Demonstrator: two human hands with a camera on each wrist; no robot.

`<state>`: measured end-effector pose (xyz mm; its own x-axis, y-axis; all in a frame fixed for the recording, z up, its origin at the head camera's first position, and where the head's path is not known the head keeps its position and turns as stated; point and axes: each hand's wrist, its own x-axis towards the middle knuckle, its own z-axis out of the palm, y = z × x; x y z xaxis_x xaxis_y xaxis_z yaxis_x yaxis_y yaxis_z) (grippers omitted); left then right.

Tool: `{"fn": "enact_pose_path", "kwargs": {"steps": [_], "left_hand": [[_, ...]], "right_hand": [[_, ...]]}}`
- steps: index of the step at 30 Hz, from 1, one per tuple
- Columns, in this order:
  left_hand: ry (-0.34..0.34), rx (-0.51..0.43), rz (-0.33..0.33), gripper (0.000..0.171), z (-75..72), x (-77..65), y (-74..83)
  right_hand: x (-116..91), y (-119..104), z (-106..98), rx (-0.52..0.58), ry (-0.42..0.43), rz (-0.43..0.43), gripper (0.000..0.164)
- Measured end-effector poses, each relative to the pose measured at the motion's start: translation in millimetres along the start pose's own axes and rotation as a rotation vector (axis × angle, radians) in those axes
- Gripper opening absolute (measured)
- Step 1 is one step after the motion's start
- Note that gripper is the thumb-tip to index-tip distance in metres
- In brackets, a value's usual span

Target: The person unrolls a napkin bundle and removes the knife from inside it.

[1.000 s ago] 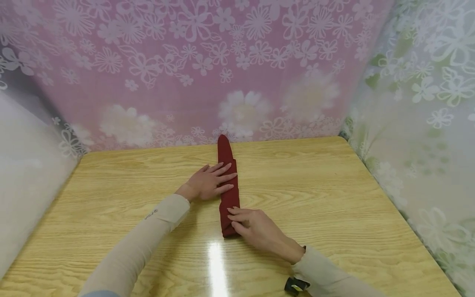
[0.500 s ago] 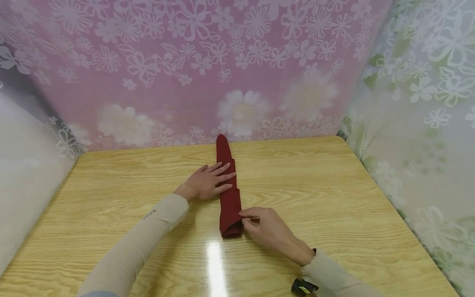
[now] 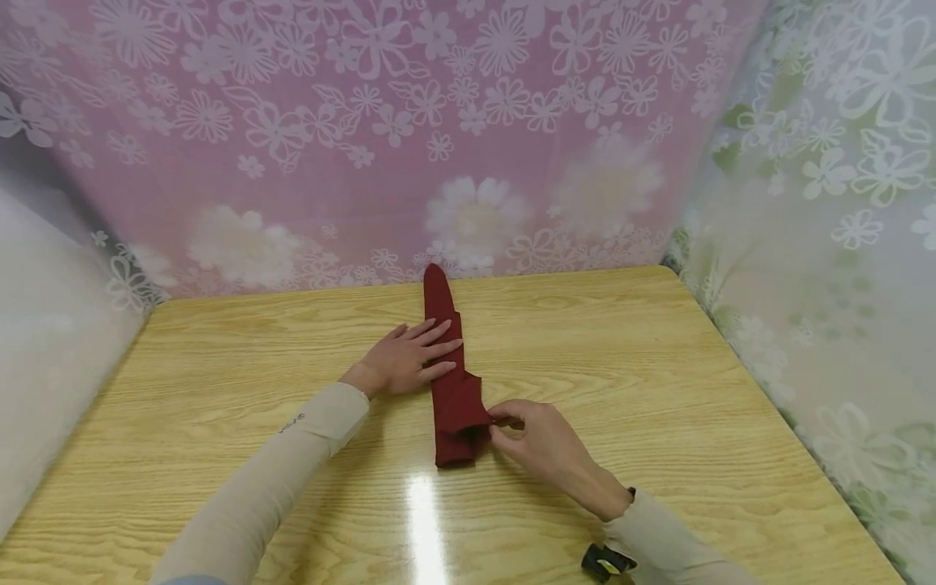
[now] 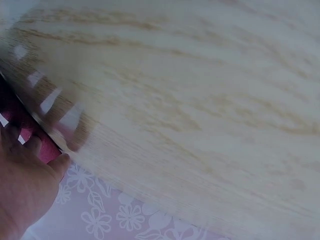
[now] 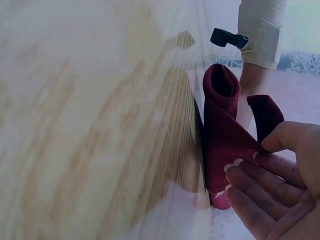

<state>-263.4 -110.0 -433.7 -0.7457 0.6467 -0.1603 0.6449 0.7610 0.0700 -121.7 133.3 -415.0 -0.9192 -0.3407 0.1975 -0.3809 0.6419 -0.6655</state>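
Note:
A long, narrow strip of dark red folded cloth [image 3: 440, 296] lies lengthwise on the table, its rounded tip at the far edge. My left hand [image 3: 400, 362] rests flat across its middle, fingers spread. In the left wrist view part of that hand [image 4: 27, 182] shows over the red cloth [image 4: 48, 151]. At the near end, my right hand [image 3: 543, 443] pinches a cloth edge between thumb and forefinger and holds it out to the right. The right wrist view shows the lifted flap and a rolled, hollow end of the cloth [image 5: 222, 145]; the other fingers are loosely bent.
The wood-grain table [image 3: 621, 349] ends at a pink flowered backdrop [image 3: 351, 187] behind and a pale flowered one [image 3: 826, 268] on the right. A black strap device [image 3: 607, 562] sits at the right wrist. Light glares on the tabletop near the front.
My right hand has taken hold of the cloth's near edge and drawn it to the right, loosening and opening the fold there. The left hand stays in place on the cloth.

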Motion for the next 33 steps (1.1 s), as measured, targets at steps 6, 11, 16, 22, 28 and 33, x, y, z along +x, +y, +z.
{"fn": "enact_pose_path", "kwargs": {"steps": [6, 11, 16, 22, 28, 33], "left_hand": [[-0.005, 0.01, 0.002, 0.057, -1.6, -0.1, 0.9], [0.0, 0.018, 0.002, 0.057, -1.3, -0.1, 0.9], [0.003, 0.012, 0.003, 0.056, -1.1, -0.4, 1.0], [0.0, -0.008, 0.006, 0.057, -2.0, -1.2, 1.3], [-0.007, -0.012, 0.006, 0.056, -2.2, -1.3, 1.4], [-0.005, -0.013, 0.007, 0.057, -1.4, -0.2, 1.3]], "right_hand": [[-0.3, 3.2, -3.7, 0.021, 0.014, 0.035, 0.015], [-1.6, 6.8, -6.6, 0.035, 0.015, 0.051, 0.017], [-3.6, 11.7, -10.5, 0.011, 0.027, 0.069, 0.018], [-5.9, 16.2, -16.6, -0.026, 0.026, 0.107, 0.02], [-7.7, 23.4, -21.0, -0.056, 0.022, 0.068, 0.012], [-11.0, 27.6, -25.1, -0.127, 0.033, 0.073, 0.003]]}}
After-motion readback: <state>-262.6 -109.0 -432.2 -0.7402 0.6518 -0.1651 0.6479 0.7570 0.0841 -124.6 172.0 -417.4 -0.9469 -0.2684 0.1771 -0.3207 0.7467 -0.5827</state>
